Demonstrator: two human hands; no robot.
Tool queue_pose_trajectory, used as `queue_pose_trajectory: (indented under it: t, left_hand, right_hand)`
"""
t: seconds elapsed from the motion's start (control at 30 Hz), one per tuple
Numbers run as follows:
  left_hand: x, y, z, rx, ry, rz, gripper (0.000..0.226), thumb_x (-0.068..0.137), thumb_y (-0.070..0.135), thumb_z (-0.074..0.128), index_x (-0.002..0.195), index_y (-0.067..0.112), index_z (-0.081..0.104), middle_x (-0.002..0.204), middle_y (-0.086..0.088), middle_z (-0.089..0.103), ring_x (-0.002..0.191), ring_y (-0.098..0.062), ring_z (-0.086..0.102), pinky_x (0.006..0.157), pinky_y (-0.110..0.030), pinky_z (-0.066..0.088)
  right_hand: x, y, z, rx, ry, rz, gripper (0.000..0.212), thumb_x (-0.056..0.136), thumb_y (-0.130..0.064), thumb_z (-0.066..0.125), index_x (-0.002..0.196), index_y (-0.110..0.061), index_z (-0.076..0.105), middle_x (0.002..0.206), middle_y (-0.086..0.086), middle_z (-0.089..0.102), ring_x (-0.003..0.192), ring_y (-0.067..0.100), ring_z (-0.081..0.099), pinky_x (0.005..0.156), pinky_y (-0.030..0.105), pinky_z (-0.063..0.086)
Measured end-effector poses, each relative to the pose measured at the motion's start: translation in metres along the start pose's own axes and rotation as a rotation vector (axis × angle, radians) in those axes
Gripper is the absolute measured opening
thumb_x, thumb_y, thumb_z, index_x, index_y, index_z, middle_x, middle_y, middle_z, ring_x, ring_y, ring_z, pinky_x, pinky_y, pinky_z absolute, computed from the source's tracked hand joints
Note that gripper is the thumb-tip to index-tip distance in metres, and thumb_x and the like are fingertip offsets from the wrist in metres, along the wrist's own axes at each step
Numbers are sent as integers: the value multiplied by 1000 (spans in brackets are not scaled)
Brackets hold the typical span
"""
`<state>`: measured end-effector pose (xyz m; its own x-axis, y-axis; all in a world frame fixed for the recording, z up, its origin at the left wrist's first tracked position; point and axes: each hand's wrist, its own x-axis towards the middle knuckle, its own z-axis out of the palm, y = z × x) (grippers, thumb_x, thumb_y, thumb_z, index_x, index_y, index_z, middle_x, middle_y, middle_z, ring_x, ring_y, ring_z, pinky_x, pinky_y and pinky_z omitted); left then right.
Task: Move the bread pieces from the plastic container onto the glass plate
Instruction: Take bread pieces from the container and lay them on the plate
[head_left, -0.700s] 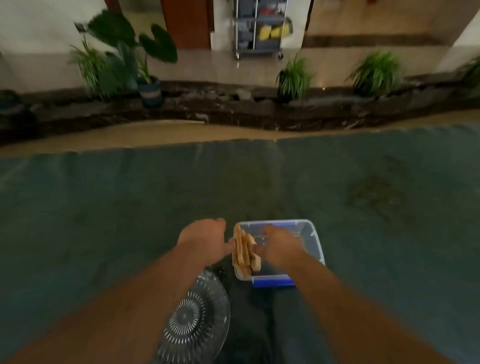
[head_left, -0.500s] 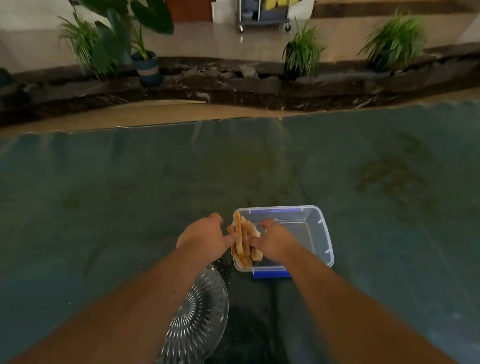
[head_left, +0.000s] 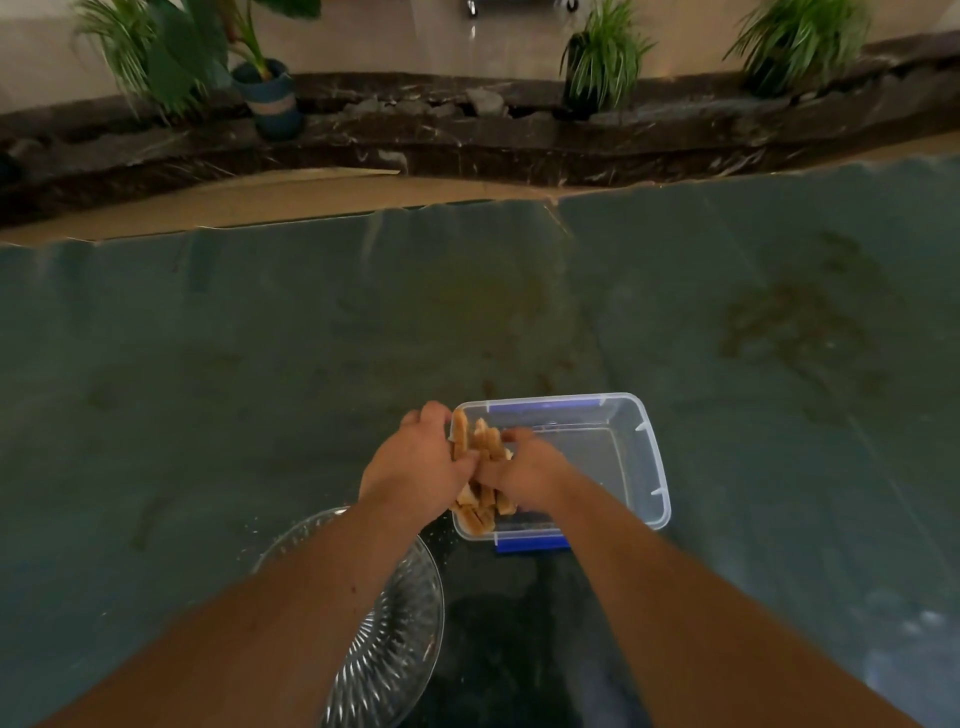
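A clear plastic container (head_left: 644, 467) with blue clips sits on the dark green table. A stack of tan bread pieces (head_left: 480, 478) stands on edge over its left side, pressed between my two hands. My left hand (head_left: 415, 467) clamps the stack from the left and my right hand (head_left: 524, 473) from the right. The rest of the container looks bare. The ribbed glass plate (head_left: 400, 634) lies near the table's front, left of the container, partly hidden under my left forearm.
The green table surface (head_left: 260, 364) stretches wide on all sides, with a brownish stain at the right. Beyond its far edge run a tan strip, a dark stone ledge and potted plants (head_left: 270, 93). Crumbs dot the table near the plate.
Both hands have closed tighter around the bread stack, which now sits slightly higher above the container's left edge. The view has tilted further down.
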<state>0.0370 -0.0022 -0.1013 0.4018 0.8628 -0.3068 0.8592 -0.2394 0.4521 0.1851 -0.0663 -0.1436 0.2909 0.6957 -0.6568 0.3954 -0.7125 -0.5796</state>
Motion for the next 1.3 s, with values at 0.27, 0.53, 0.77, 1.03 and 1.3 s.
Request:
queue_pose_trajectory:
  t: [0.27, 0.53, 0.77, 1.03, 1.3]
  left_hand:
    - [0, 5, 3, 42, 94, 29, 47, 85, 44, 72, 125, 28, 52, 113, 0, 49, 84, -20, 57, 60, -34, 43]
    - [-3, 31, -24, -526, 20, -15, 58, 75, 84, 57, 107, 36, 65, 102, 12, 71, 93, -9, 69, 76, -36, 58]
    - [-23, 7, -94, -949, -104, -224, 56, 81, 54, 82, 119, 17, 65, 112, -5, 77, 91, -18, 78, 74, -39, 67]
    - [-71, -96, -121, -957, -133, -266, 40, 92, 39, 77, 116, 8, 66, 105, -13, 81, 91, -29, 79, 95, -54, 60]
    - [-98, -164, -75, -985, -216, -396, 29, 97, 35, 72, 113, 10, 67, 94, -7, 83, 83, -24, 80, 70, -36, 62]
  right_hand:
    - [-8, -3, -7, -420, 118, -72, 22, 105, -25, 63, 85, -16, 60, 97, 8, 75, 67, 14, 57, 77, 37, 54]
    - [-46, -44, -32, 106, 390, -180, 18, 98, -42, 66, 107, -26, 65, 86, -8, 73, 76, 10, 70, 60, 29, 53]
    - [-84, -102, -16, 279, 102, -373, 29, 93, -31, 76, 122, -30, 70, 101, -10, 78, 86, 7, 76, 69, 27, 65]
    - [-92, -130, 73, 407, -51, -305, 29, 105, -19, 67, 133, -14, 73, 116, 12, 81, 105, 28, 78, 95, 55, 63]
    - [-87, -103, 142, 412, -124, -59, 27, 101, -28, 74, 125, -17, 68, 113, 8, 77, 93, 22, 79, 71, 44, 70]
